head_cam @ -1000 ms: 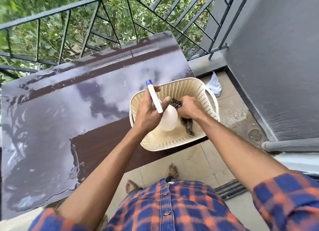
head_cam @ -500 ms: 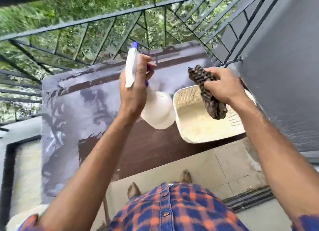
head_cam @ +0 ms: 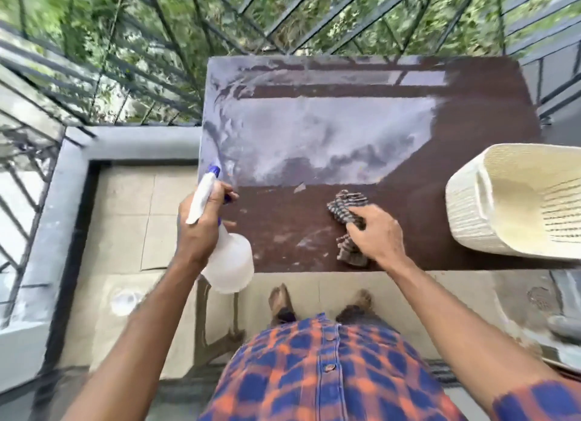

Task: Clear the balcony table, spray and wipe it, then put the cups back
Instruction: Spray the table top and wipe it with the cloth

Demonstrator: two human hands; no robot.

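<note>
Brown and streaked with pale wet glare, the balcony table stood beside a grey kerb. The left hand gripped a white spray bottle by its neck at the table's near left corner, with its blue nozzle tip pointing away. The right hand curled over a dark patterned cloth and pressed it onto the near part of the tabletop. A cream perforated basket sat on the right end.

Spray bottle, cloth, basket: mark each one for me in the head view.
Spray bottle [head_cam: 231, 263]: head view, on its translucent round body.
Cloth [head_cam: 344, 202]: head view, on its bunched far end.
Basket [head_cam: 462, 213]: head view, on its ribbed outer wall.
</note>
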